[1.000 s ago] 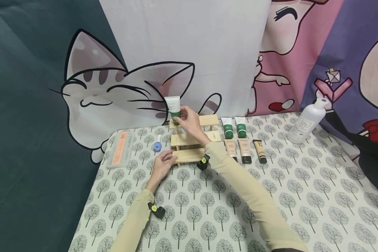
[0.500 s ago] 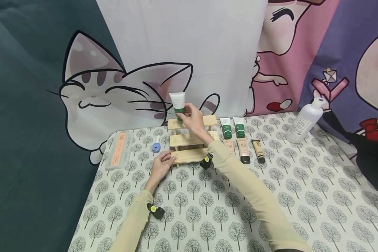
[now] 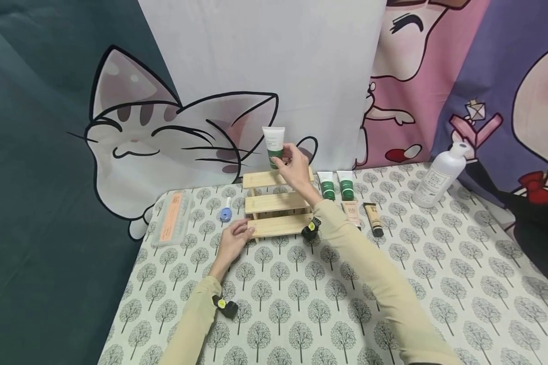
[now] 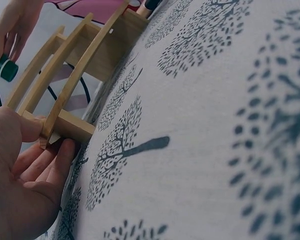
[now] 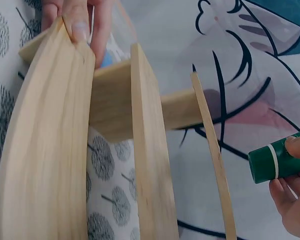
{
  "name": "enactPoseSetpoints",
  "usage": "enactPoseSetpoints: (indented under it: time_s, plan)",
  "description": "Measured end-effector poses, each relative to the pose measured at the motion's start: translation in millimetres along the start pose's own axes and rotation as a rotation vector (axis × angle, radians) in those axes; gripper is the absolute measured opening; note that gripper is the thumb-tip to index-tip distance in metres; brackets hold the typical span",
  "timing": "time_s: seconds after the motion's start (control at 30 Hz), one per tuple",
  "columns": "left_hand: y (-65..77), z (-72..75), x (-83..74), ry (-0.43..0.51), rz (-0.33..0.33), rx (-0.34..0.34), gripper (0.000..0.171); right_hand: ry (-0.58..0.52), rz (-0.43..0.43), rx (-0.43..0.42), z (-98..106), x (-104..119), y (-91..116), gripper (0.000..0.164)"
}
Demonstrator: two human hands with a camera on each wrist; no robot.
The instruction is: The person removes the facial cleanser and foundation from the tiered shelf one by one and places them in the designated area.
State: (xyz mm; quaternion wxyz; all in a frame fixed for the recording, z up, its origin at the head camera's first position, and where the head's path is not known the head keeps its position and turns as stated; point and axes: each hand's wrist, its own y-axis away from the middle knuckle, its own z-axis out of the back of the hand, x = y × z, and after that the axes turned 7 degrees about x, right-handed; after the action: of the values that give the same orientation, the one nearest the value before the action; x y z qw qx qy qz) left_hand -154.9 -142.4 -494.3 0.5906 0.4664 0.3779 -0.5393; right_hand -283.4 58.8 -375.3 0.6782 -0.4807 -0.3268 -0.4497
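A three-tier wooden display stand (image 3: 278, 203) occupies the middle of the table's far side. My left hand (image 3: 232, 241) grips the left end of its lowest step, thumb on top and fingers beneath, as the left wrist view shows. Above the top tier, my right hand (image 3: 296, 165) holds a white-and-green squeeze tube (image 3: 274, 142) upright, its green cap (image 5: 262, 165) pointing down. A gap shows between that cap and the top board (image 5: 215, 155) in the right wrist view. The tube's white end lies outside both wrist views.
Two matching green-and-white tubes (image 3: 346, 185) lie right of the stand. Nearer are a pink BB cream tube (image 3: 351, 210), partly behind my right sleeve, and a gold-and-black tube (image 3: 374, 218). A white pump bottle (image 3: 440, 175) stands far right. Left are a blue-and-white item (image 3: 226, 212) and a clear case (image 3: 173, 218).
My right hand has carried the tube rightward and slightly up above the top tier. Its sleeve now covers more of the pink tubes. My left hand keeps its grip on the stand.
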Motion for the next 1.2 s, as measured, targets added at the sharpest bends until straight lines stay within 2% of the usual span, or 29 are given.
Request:
enactPoseSetpoints:
  time_s: [0.3,0.57,1.0,1.2]
  plan:
    - [-0.4,-0.1,0.2,0.025,0.007,0.0,0.046,-0.03,-0.025,-0.033,29,-12,-1,0.041]
    - [-1.6,0.7,1.8,0.03,0.007,0.012,0.048,0.058,-0.011,-0.119,61,-29,1,0.039]
    - [-3.5,0.1,3.8,0.024,0.009,0.01,0.047,0.126,-0.119,-0.197,121,-56,13,0.04]
    - [-4.3,0.4,4.8,0.031,-0.005,0.005,0.047,0.201,-0.145,-0.242,143,-70,23,0.039]
